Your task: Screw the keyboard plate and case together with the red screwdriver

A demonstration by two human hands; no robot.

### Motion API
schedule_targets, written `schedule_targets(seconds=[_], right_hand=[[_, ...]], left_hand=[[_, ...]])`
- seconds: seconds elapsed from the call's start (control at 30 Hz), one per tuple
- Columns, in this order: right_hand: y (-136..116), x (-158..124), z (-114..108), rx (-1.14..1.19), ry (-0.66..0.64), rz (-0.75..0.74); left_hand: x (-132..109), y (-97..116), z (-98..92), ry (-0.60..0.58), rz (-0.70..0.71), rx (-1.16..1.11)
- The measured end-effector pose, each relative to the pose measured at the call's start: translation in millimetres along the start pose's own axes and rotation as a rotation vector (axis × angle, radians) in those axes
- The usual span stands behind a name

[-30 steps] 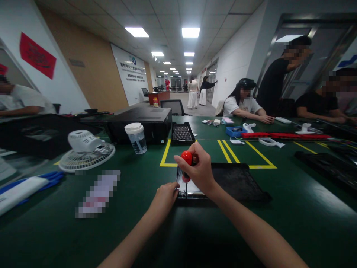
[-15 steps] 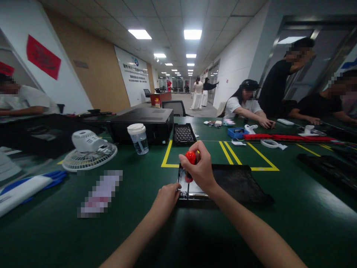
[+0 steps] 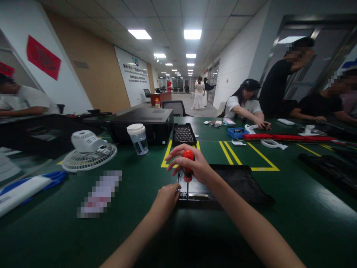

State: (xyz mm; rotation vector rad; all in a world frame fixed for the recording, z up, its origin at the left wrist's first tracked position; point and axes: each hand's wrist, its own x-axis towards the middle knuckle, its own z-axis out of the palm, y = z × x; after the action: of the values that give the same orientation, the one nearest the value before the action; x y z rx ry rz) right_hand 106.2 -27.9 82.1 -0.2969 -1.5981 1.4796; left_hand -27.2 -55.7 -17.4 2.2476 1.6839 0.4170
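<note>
My right hand (image 3: 195, 165) is wrapped round a red-handled screwdriver (image 3: 188, 163), held upright with its tip down on a flat, shiny device (image 3: 195, 190) lying at the left end of a black tray (image 3: 240, 184). Its fingers stretch leftward over the red knob. My left hand (image 3: 166, 197) is closed at the device's near left corner, pressing against its edge. The screwdriver's tip is hidden behind my hands.
A white desk fan (image 3: 87, 150) lies at the left, with a lidded plastic cup (image 3: 138, 138), a black box (image 3: 145, 124) and a small black parts tray (image 3: 182, 134) behind. Yellow tape lines (image 3: 251, 152) mark the green table. Other people sit at the far right and left.
My right hand has turned on the screwdriver handle, fingers now reaching out to the left over the red knob. My left hand has stayed at the device's corner.
</note>
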Motion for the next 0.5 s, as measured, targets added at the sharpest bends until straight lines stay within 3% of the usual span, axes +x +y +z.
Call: schedule_targets(seconds=[0.17, 0.5], right_hand=[[3.4, 0.8, -1.7, 0.034, -0.023, 0.013], [10.1, -1.7, -4.0, 0.052, 0.051, 0.014]], left_hand=[[0.7, -1.6, 0.9, -0.005, -0.012, 0.018], [-0.6, -1.0, 0.5, -0.003, 0.016, 0.018]])
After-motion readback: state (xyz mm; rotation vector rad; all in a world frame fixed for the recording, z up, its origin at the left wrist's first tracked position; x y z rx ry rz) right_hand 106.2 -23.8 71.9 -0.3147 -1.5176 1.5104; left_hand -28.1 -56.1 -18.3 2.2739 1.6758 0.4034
